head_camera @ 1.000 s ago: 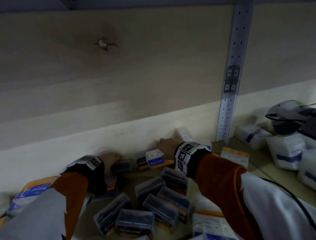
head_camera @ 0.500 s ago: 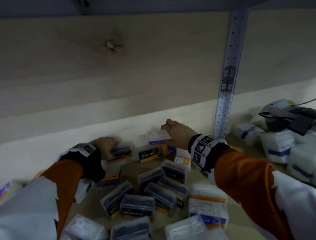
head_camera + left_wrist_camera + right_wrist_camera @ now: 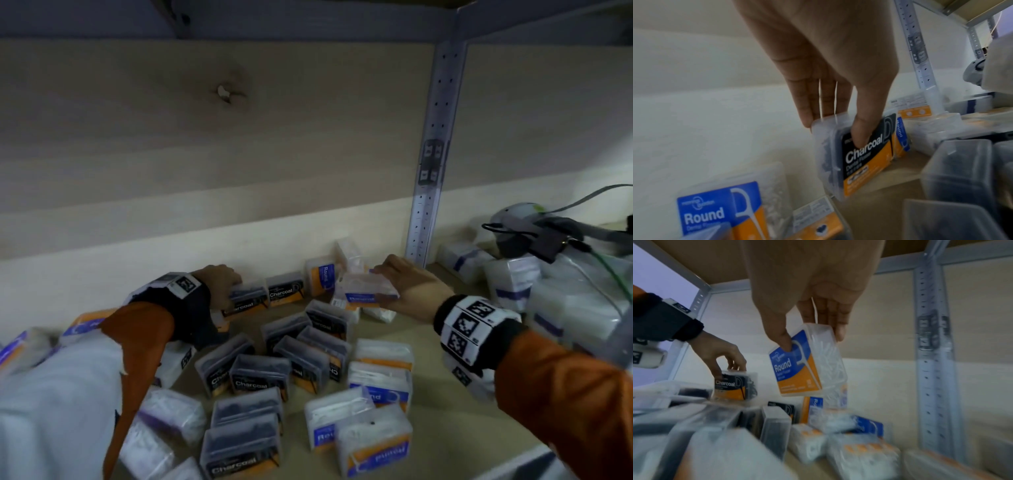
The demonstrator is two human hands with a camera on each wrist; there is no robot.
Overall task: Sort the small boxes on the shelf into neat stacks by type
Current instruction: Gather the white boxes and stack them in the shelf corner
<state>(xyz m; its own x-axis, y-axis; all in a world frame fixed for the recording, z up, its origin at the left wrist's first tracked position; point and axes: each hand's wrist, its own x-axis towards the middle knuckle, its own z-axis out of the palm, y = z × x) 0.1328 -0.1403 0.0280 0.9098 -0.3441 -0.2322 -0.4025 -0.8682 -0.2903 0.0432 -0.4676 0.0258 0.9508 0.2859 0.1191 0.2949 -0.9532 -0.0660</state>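
My left hand (image 3: 222, 284) grips a black-labelled Charcoal box (image 3: 245, 303) near the shelf's back wall, thumb on its label (image 3: 861, 155) and fingers behind it. My right hand (image 3: 404, 291) pinches a blue-and-orange Round box (image 3: 366, 291) and holds it in the air (image 3: 807, 363) above other white boxes. A second Charcoal box (image 3: 284, 293) and a Round box (image 3: 320, 279) stand on edge along the back wall between my hands. Several more Charcoal boxes (image 3: 301, 349) lie jumbled in the middle of the shelf.
More Round boxes (image 3: 373, 442) lie at the front right and front left of the shelf board (image 3: 455, 421). A perforated metal upright (image 3: 428, 192) stands right of my right hand. Beyond it sit white wrapped packs (image 3: 513, 284) and a grey device (image 3: 517, 222) with cables.
My right hand has lifted a Round box off the back row and drawn it right and toward me. My left hand has stayed on the Charcoal box near the wall. The head view tilted down.
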